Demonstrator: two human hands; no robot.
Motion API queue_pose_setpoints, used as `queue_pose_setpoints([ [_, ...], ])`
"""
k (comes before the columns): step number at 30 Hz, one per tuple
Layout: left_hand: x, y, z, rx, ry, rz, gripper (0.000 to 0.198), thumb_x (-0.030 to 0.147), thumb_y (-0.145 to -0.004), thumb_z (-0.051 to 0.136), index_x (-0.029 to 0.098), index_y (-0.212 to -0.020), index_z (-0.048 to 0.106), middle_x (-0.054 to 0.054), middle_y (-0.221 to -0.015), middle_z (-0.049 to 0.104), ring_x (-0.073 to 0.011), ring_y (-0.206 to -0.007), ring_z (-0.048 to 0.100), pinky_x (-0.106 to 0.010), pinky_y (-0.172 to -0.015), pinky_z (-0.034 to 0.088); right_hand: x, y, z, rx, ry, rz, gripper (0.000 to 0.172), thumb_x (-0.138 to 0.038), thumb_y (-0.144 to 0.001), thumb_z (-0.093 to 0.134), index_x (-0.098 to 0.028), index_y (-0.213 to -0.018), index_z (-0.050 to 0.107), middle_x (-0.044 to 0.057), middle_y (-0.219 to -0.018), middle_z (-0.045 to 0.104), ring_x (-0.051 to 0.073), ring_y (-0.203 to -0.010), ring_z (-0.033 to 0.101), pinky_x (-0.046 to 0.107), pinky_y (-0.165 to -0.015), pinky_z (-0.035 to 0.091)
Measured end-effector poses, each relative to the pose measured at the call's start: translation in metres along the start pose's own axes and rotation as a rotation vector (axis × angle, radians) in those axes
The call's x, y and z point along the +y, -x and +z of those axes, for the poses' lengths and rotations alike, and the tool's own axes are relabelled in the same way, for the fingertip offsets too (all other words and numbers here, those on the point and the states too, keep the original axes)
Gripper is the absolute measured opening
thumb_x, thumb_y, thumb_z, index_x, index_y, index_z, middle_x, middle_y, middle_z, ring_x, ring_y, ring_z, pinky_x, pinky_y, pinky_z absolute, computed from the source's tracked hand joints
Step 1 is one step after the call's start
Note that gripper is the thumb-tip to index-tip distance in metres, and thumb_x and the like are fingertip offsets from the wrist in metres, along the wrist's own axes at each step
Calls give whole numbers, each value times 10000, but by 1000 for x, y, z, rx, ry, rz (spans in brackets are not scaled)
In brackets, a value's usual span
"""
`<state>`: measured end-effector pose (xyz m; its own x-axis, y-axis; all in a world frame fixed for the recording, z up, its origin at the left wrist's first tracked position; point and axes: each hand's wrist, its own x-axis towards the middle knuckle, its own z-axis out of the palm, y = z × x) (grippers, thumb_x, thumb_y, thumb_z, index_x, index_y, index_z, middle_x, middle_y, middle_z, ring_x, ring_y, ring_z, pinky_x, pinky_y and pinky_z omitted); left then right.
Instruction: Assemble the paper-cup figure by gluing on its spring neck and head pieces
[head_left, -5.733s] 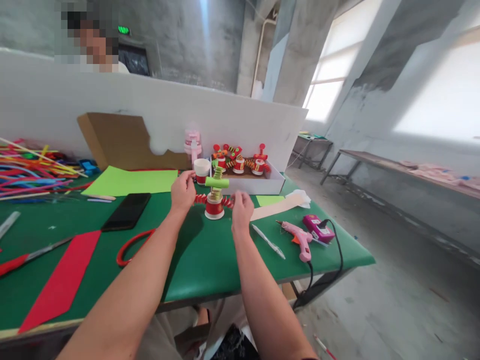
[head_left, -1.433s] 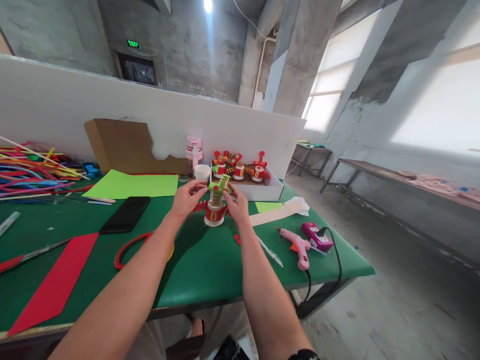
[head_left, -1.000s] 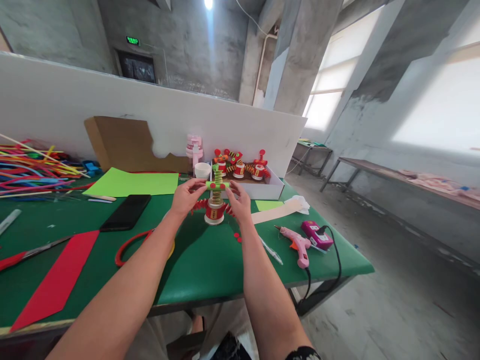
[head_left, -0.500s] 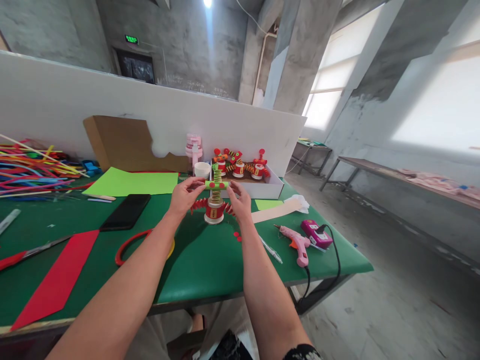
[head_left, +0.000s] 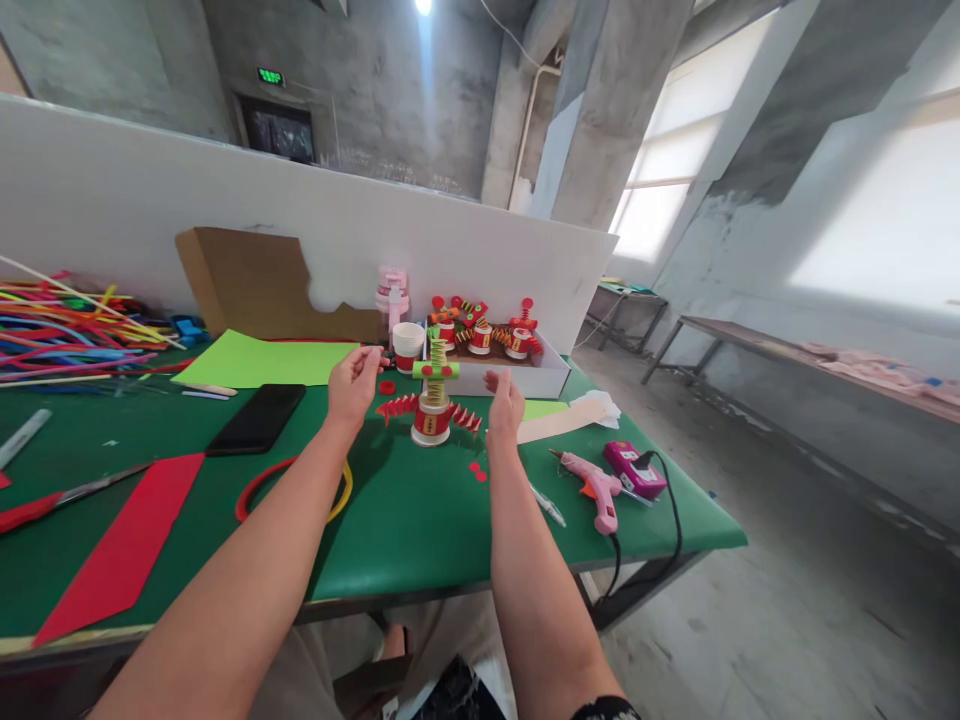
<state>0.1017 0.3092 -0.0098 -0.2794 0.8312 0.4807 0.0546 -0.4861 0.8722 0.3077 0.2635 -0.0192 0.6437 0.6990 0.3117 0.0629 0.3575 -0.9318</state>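
On the green table stands a paper-cup figure (head_left: pixel 430 425) with a red band, folded red arms, and a springy yellow-green neck. Across the neck sits a green paper roll (head_left: pixel 436 370) with red dots. My left hand (head_left: pixel 354 385) is raised to the left of the figure, apart from it, fingers loosely bent and nothing visible in them. To the right, my right hand (head_left: pixel 505 403) hovers clear of the figure, its fingers apart and empty. Small red dots (head_left: pixel 478 472) lie in front of the figure.
Similar figures fill a white box (head_left: pixel 517 380) behind. A pink glue gun (head_left: pixel 592 480) and its cord are at the right. Left are scissors (head_left: pixel 90 490), red paper (head_left: pixel 124 550), a phone (head_left: pixel 256 420) and green paper (head_left: pixel 262 360). A paper cup (head_left: pixel 408 345) stands near the box.
Both hands have let go of the green roll and moved apart, left hand to the left, right hand to the right. The figure now stands by itself.
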Motion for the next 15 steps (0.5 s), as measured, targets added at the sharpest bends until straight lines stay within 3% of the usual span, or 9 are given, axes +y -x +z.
queue_pose_setpoints([
  [6,1,0,-2,19,-16,12,341,510,-803,588,192,-870,690,-43,-729,728,-192,-749,670,-317,-743,537,0,4,-2,22,10,5,498,-571,-884,424,-165,-783,695,102,-850,757,212,-789,674,354,-802,526],
  [11,9,7,1,-171,-71,49,293,492,-729,675,206,-791,705,-41,-818,750,-207,-798,666,-309,-719,523,0,8,1,-142,157,-180,360,-529,-807,613,-185,-852,709,53,-861,751,197,-829,655,317,-808,510],
  [15,11,9,2,-265,-143,20,270,464,-670,717,224,-794,717,-44,-910,759,-218,-805,660,-333,-725,514,1,8,3,-213,226,-233,352,-490,-858,579,-182,-898,743,71,-926,751,203,-866,653,315,-815,503],
])
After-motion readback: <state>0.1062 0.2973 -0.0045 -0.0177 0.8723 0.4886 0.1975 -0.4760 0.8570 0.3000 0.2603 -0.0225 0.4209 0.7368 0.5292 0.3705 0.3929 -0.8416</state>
